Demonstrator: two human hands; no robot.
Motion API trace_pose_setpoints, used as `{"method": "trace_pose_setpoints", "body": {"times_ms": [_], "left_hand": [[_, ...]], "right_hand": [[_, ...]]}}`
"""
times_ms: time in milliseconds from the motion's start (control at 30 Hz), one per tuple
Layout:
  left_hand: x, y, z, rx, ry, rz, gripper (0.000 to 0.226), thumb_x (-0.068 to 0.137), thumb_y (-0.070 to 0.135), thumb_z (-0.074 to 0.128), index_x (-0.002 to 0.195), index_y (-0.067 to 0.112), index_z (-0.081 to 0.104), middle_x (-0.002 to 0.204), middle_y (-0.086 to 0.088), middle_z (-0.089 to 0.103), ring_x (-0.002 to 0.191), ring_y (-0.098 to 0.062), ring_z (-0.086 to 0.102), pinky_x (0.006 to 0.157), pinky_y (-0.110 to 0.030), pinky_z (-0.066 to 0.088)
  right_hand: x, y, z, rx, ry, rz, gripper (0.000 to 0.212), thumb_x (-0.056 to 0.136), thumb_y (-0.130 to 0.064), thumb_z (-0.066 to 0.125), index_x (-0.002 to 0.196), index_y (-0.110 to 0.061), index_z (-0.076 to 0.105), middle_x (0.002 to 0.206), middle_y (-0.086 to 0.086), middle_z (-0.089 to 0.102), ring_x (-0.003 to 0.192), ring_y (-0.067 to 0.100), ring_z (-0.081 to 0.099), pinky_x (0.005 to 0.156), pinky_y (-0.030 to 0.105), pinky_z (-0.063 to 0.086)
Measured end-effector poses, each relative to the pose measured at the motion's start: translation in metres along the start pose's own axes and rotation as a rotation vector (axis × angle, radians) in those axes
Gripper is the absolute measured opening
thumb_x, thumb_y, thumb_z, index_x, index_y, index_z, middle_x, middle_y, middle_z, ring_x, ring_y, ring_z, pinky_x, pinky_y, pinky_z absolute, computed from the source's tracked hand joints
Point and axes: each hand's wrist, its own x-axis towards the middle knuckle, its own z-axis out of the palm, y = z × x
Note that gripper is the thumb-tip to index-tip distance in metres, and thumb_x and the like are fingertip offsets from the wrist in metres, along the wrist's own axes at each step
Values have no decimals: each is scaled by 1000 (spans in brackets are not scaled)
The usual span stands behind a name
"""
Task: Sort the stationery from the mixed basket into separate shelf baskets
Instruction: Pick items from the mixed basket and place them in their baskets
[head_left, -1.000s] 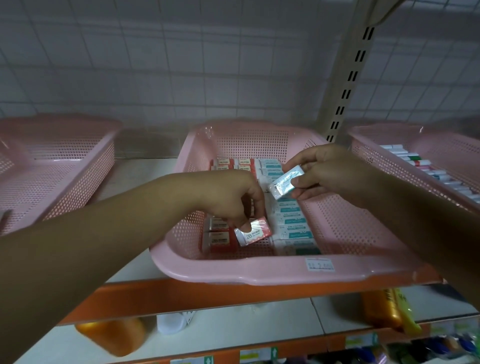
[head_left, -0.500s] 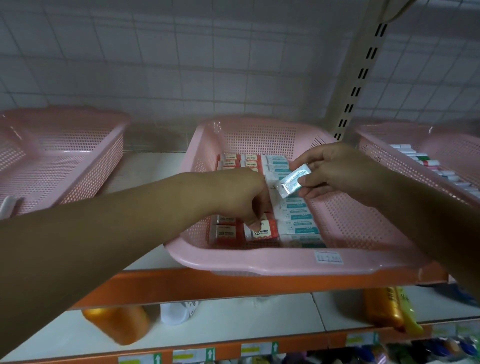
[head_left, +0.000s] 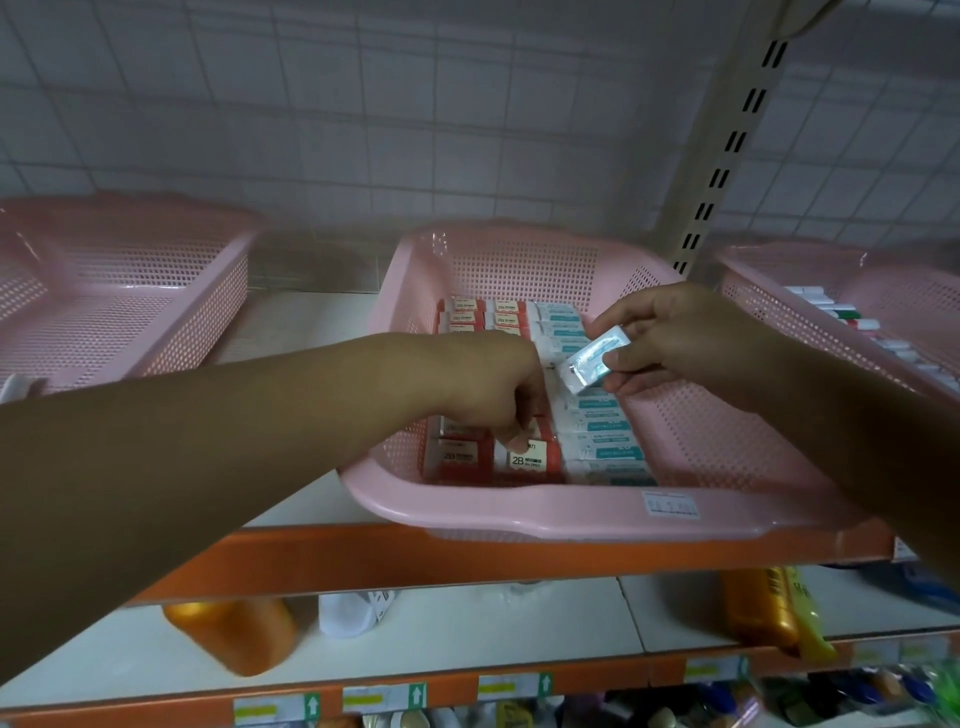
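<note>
Presently, one pink perforated plastic basket sits on the orange-edged white shelf; a small white label on its 6 o'clock rim is too blurred to read.

- Contents: red-and-white boxed erasers in two columns toward 9 o'clock, and teal-and-white wrapped erasers in one column beside them.
- Left hand: fingers curled down, tips pinching the red-and-white 2B eraser, which lies flat in the nearest row at 6 o'clock, "2B" facing up.
- Right hand: clamped on a tilted teal-and-white foil-wrapped eraser, held above the teal column; its print is illegible.
- At 9 o'clock, a second pink mesh basket.
- At 3 o'clock, a third pink mesh basket holding white marker pens.
- Lower shelf: an orange plastic bottle.
</note>
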Motion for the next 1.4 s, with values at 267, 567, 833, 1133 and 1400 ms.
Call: {"method": "trace_pose_setpoints", "body": {"times_ms": [267, 567, 833, 1133, 1400], "left_hand": [[1, -2, 2, 29, 30, 6, 23, 83, 15, 66, 68, 25, 51, 70, 13, 47, 74, -10, 49, 59, -20, 39], [-4, 1, 1, 86, -29, 3, 28, 76, 30, 72, 86, 22, 47, 76, 11, 45, 67, -6, 43, 53, -20, 36], [-4, -4, -5, -20, 61, -4, 28, 79, 37, 69, 88, 21, 48, 75, 12, 45, 68, -5, 44, 53, -20, 33], [-1, -13, -5, 192, 301, -121, 24, 91, 24, 53, 113, 15, 56, 114, -3, 57, 104, -19, 54, 82, -27, 43], [7, -20, 1, 93, 137, -191, 33, 92, 28, 53, 123, 17, 50, 124, -2, 54, 109, -18, 53, 83, -26, 42]], "right_hand": [[2, 2, -1, 1, 16, -1, 23, 83, 9, 60, 88, -13, 65, 99, 18, 66, 68, 19, 68, 62, 22, 58], [2, 2, -2, -22, 28, 4, 21, 84, 8, 59, 89, -12, 64, 103, 19, 64, 68, 20, 68, 60, 22, 58], [14, -3, -7, -9, 94, 53, 16, 83, 4, 62, 87, -11, 67, 85, 14, 68, 60, 15, 63, 49, 17, 52], [94, -15, -8, 45, 225, 144, 9, 86, 4, 59, 92, -2, 61, 102, 23, 65, 81, 30, 68, 75, 35, 58], [138, 5, 6, -104, 375, 85, 13, 84, -4, 65, 95, -9, 59, 93, 9, 62, 84, 25, 68, 79, 37, 57]]}}
